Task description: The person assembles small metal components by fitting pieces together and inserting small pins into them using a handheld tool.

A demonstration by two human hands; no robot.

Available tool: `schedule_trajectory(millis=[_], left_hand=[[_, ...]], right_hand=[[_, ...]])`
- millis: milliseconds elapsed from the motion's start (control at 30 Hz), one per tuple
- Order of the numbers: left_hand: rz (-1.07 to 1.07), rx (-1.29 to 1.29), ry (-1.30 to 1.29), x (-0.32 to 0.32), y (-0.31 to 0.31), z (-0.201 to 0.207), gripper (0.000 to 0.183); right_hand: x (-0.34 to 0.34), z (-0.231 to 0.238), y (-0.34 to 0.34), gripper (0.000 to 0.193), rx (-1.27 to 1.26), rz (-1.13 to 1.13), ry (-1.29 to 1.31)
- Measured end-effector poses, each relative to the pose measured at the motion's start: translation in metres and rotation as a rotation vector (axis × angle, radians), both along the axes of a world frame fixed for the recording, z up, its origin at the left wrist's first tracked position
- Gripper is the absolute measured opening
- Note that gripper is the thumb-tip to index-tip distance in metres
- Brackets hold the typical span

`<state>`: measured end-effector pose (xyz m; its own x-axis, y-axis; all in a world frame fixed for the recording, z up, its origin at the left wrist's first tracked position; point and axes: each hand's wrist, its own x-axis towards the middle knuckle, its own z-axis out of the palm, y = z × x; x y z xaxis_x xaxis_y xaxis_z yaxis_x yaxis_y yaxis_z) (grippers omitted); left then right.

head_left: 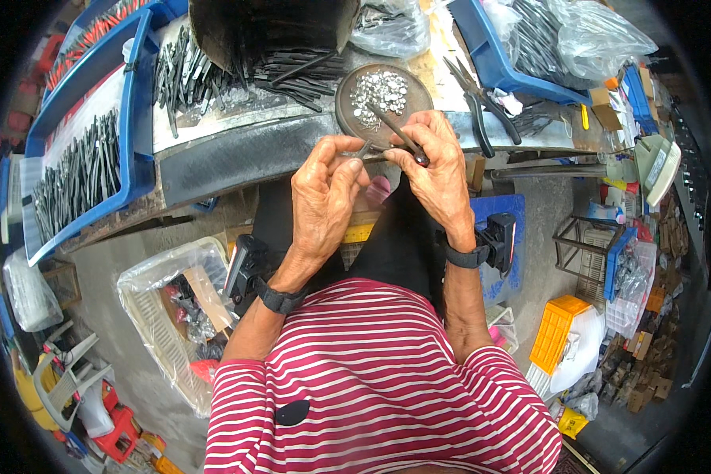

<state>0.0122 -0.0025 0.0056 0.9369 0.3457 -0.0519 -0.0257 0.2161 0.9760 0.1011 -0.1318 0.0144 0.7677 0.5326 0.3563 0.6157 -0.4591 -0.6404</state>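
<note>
Bracing the left hand [324, 193] probably helps most: its thumb and forefinger pinch a small dark piece [364, 148], which lies at their very tips and reaches toward the other hand. Just beyond sits a round dish [419, 88] of tiny metal parts, and working close to its near edge should make dropped bits easier to find. The right hand [436, 170] grips a slim dark rod [393, 129], slanting up and left; its thumb tip is beside the piece, whether touching I cannot tell.
</note>
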Motion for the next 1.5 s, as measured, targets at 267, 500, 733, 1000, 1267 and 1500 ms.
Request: schedule_trajectory(millis=[267,500,733,1000,1267,1500], left_hand=[[0.032,-0.016,-0.036,0.001,0.0,-0.001,0.014],[0.014,-0.118,-0.026,0.003,0.002,-0.001,0.015],[0.003,-0.242,-0.005,0.006,0.001,0.006,0.015],[-0.034,-0.334,-0.032,0.007,0.001,0.007,0.016],[-0.059,-0.332,-0.041,0.006,0.0,0.006,0.016],[-0.103,-0.428,-0.057,0.006,0.003,0.006,0.017]], right_hand=[[0.001,0.0,-0.001,0.018,0.011,0.001,0.015],[0.001,0.001,0.0,0.015,0.008,0.027,0.039],[-0.004,0.003,0.004,0.011,0.166,-0.049,0.137],[-0.023,0.017,0.014,0.009,0.415,-0.032,0.387],[-0.024,0.015,0.015,0.013,0.46,-0.056,0.376],[-0.023,0.014,0.014,0.015,0.47,-0.044,0.309]])
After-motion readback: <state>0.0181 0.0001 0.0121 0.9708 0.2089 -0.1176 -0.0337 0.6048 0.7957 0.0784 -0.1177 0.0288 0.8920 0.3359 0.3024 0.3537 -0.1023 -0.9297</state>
